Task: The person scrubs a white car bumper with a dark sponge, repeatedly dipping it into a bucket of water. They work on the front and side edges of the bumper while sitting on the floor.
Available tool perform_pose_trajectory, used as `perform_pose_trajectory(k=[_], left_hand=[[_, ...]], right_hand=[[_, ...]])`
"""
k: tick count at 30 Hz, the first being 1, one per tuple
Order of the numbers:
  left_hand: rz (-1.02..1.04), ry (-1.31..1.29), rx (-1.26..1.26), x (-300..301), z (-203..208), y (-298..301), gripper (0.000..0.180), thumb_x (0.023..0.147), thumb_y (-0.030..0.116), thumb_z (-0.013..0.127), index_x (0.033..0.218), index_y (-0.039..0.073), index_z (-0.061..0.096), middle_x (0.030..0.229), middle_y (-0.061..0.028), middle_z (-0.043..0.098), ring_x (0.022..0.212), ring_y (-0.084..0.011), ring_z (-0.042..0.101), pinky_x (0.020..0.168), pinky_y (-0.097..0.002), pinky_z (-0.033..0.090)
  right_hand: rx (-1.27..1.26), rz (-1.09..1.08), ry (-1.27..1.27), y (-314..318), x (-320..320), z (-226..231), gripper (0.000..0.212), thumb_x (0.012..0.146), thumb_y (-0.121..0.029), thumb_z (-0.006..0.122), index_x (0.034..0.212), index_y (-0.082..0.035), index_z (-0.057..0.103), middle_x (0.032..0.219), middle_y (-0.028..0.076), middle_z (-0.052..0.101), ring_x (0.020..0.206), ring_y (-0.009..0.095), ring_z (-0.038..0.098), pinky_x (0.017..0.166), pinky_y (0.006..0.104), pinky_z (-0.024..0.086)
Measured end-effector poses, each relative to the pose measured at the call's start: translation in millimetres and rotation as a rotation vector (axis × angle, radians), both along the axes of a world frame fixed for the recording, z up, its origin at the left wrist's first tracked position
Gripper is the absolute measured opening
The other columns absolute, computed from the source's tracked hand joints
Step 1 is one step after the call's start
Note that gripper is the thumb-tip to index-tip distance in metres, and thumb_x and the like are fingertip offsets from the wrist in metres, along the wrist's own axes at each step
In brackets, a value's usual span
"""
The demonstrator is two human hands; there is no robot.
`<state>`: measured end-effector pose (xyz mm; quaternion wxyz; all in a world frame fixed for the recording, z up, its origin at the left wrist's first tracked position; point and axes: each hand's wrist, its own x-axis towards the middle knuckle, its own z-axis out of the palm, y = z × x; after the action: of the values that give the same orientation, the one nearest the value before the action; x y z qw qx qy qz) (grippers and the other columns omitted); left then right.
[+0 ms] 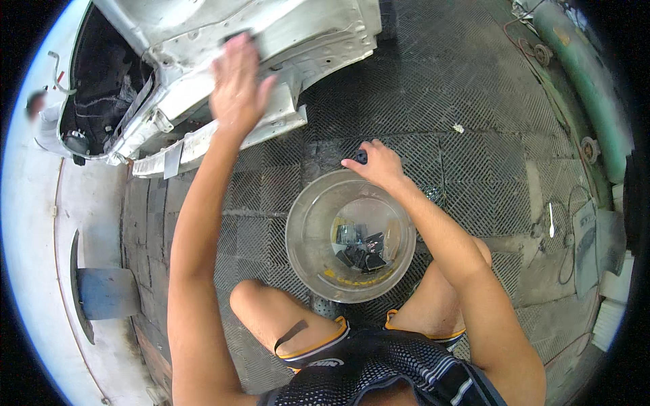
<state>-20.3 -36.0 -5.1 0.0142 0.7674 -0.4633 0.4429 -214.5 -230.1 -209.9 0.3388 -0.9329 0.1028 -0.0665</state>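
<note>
Left hand up at the white panel, right hand at the bucket's far rim.
Our left hand [237,95] is the nearer one to the white body panel [298,30], reaching forward and left, motion-blurred; a dark pad [250,36] shows just past its fingertips, against the panel. Can't tell if that grip is clamped on the pad or only flat over it; blur hides the pad's long axis too. Our right grip [380,166] is closed on a small dark piece [362,157], just beyond the clear bucket [296,220]. Key relation, we reckon: panel and pad lie forward-left of the right hand, well apart, so the left has the shorter reach.
</note>
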Motion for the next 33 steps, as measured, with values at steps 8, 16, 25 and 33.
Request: perform_pose_trajectory(k=[8,16,25,33], left_hand=[[0.067,0.021,0.101,-2.1,-11.7,-22.3,0.081,0.1,0.047,0.058,0.165,0.011,0.023,0.172,-0.0082,0.021,0.16,-0.0238,0.014,0.127,-0.0529,0.013],[-0.15,0.812,-1.256,-57.1,3.2,-99.0,0.091,0.11,0.053,0.029,0.156,-0.017,-0.008,0.166,-0.0346,-0.013,0.157,-0.0403,-0.014,0.127,-0.0506,-0.009],[0.154,0.651,-1.245,-8.2,-4.5,-85.6,0.1,0.107,0.055,0.04,0.154,-0.02,-0.006,0.165,-0.0385,-0.004,0.158,-0.0442,-0.001,0.128,-0.0524,0.006],[-0.007,0.898,-1.761,-1.6,6.6,-75.4,0.092,0.109,0.049,0.041,0.158,-0.014,-0.006,0.169,-0.027,-0.013,0.159,-0.0359,0.005,0.129,-0.0437,0.007]], right_hand=[[-0.007,-0.058,0.028,-11.6,-7.0,-4.0,0.083,0.085,-0.072,0.067,0.121,0.003,0.069,0.118,0.024,0.067,0.111,0.041,0.067,0.094,0.0494,0.055],[0.004,-0.033,0.054,-8.7,3.0,-8.3,0.077,0.085,-0.07,0.067,0.114,0.001,0.071,0.117,0.023,0.067,0.11,0.04,0.066,0.095,0.0493,0.053],[-0.016,-0.038,-0.05,-3.4,-1.8,-19.1,0.065,0.086,-0.066,0.069,0.101,-0.003,0.072,0.105,0.02,0.067,0.099,0.039,0.067,0.086,0.0489,0.053],[-0.024,-0.061,-0.061,-7.2,-1.1,-14.9,0.059,0.087,-0.064,0.069,0.096,-0.005,0.073,0.1,0.018,0.068,0.097,0.039,0.067,0.085,0.0494,0.053]])
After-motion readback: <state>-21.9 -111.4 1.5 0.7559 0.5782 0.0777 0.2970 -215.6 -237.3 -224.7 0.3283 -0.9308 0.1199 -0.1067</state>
